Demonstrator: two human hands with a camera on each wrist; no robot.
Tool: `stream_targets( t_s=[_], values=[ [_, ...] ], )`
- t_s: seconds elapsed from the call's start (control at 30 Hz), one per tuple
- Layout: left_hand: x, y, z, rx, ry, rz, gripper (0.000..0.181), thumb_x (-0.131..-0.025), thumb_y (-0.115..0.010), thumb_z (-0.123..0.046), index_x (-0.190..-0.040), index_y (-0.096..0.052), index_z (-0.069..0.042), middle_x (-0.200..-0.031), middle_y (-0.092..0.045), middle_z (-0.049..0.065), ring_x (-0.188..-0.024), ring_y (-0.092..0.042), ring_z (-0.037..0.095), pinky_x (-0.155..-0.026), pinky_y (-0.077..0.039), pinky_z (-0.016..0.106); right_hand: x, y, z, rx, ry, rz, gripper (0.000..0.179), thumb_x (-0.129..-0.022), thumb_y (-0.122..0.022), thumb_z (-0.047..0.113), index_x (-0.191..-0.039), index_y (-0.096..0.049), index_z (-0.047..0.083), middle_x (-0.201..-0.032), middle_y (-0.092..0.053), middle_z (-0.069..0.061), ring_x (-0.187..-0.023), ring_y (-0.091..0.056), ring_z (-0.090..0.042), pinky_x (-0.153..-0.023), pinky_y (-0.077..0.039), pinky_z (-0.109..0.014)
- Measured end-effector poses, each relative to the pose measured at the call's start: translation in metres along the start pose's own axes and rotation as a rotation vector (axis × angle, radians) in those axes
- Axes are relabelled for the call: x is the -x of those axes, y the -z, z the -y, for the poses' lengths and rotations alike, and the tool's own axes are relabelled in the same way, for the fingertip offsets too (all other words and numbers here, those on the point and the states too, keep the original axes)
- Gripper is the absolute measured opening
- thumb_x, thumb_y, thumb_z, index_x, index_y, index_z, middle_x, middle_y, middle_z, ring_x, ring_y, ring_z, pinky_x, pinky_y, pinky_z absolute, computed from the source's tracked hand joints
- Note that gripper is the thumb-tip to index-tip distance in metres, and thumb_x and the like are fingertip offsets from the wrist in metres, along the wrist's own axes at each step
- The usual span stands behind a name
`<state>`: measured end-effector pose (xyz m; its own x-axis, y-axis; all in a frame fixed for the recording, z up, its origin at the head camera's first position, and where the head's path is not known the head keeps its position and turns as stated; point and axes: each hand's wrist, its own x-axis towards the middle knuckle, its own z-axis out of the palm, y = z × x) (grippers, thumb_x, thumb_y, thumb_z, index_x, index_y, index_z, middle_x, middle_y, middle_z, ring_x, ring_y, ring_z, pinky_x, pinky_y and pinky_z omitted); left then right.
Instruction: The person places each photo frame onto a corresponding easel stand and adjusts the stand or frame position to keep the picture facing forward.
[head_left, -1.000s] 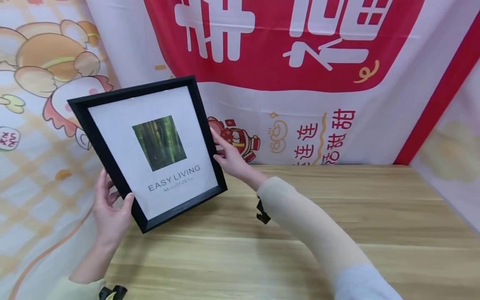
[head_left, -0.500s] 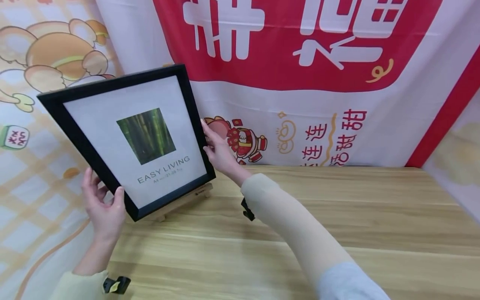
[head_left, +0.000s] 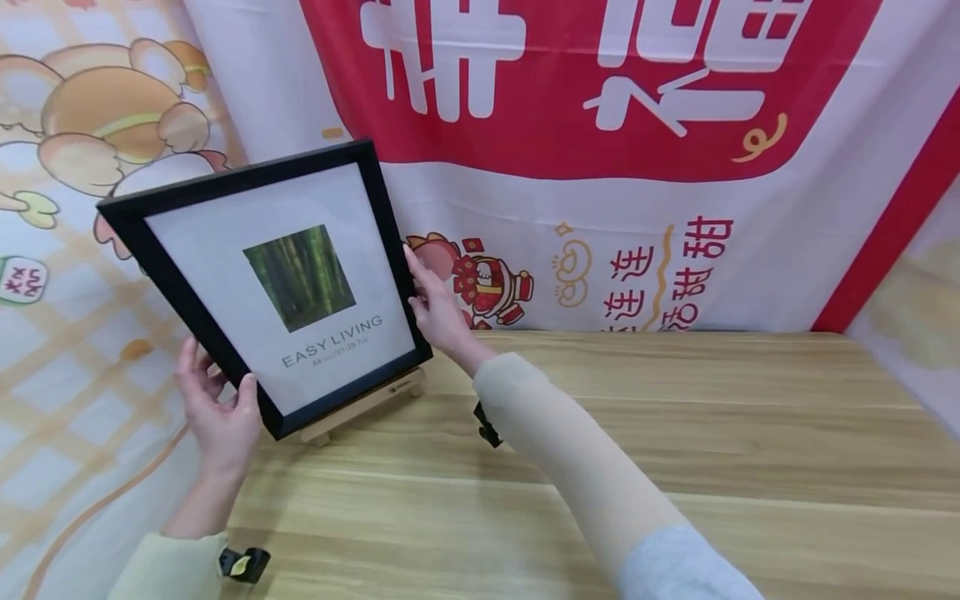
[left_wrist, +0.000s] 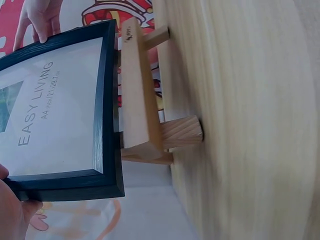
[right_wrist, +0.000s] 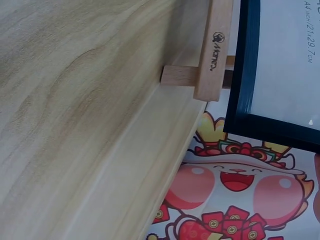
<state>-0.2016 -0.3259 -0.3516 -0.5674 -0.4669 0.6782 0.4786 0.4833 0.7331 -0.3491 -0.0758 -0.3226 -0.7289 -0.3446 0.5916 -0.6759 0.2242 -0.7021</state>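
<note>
Both hands hold a black picture frame [head_left: 281,283] with a white sheet, a green bamboo picture and "EASY LIVING" on it. My left hand [head_left: 225,417] grips the left side low down, thumb on the front. On the right border, my right hand [head_left: 442,317] holds with fingers and thumb at the edge. Behind and below the frame stands a small wooden easel [head_left: 363,406], mostly hidden in the head view. Close above its ledge [left_wrist: 140,90], the frame's lower border leaves a narrow gap in the left wrist view. The frame leans back, tilted sideways.
The easel's feet stand on a wood-grain table [head_left: 600,500]. A white and red printed cloth [head_left: 570,192] hangs along the table's back edge. Another patterned cloth [head_left: 75,350] hangs at the left, close to the frame and my left hand.
Over the second, the frame has shifted left, then slightly back right, and the easel ledge has come into view under it. Both hands keep their hold. The head view has shifted a little.
</note>
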Motion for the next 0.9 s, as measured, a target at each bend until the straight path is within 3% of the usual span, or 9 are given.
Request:
stream_targets(
  t_s=[0.17,0.37,0.57,0.9],
  values=[
    [0.0,0.0,0.007,-0.01,0.024,0.015,0.074,-0.088,-0.052,0.015,-0.15,-0.03,-0.02,-0.127,-0.048,-0.002,-0.093,-0.052,0.015,-0.067,-0.049,0.01,0.001,-0.006,-0.005,0.035,-0.019,-0.001,0.077,-0.093,-0.057,-0.008,-0.156,-0.022,0.019,-0.144,-0.045,-0.013,-0.119,-0.053,-0.022,-0.095,-0.047,-0.024],
    [-0.006,-0.005,0.011,-0.029,0.012,0.019,0.076,-0.088,-0.052,0.015,-0.151,-0.029,-0.021,-0.128,-0.048,-0.002,-0.093,-0.051,0.014,-0.071,-0.048,0.014,-0.005,-0.008,-0.009,0.105,-0.042,-0.007,0.077,-0.093,-0.058,-0.006,-0.156,-0.022,0.019,-0.142,-0.047,-0.013,-0.116,-0.055,-0.023,-0.092,-0.049,-0.025],
    [-0.013,-0.001,0.015,-0.052,0.027,0.026,0.078,-0.087,-0.051,0.017,-0.151,-0.03,-0.023,-0.125,-0.049,-0.003,-0.092,-0.051,0.012,-0.077,-0.046,0.015,-0.011,-0.013,-0.009,0.152,-0.085,0.026,0.076,-0.094,-0.058,-0.002,-0.156,-0.021,0.021,-0.142,-0.048,-0.011,-0.099,-0.057,-0.02,-0.088,-0.05,-0.025],
    [-0.027,-0.004,0.024,-0.05,0.189,0.108,0.083,-0.087,-0.049,0.017,-0.153,-0.026,-0.028,-0.13,-0.048,0.008,-0.097,-0.052,0.015,-0.077,-0.047,0.015,-0.015,-0.016,-0.011,0.113,-0.242,0.082,0.077,-0.097,-0.055,0.0,-0.156,-0.017,0.031,-0.156,-0.03,0.001,-0.128,-0.048,-0.02,-0.099,-0.046,-0.029]
  ],
)
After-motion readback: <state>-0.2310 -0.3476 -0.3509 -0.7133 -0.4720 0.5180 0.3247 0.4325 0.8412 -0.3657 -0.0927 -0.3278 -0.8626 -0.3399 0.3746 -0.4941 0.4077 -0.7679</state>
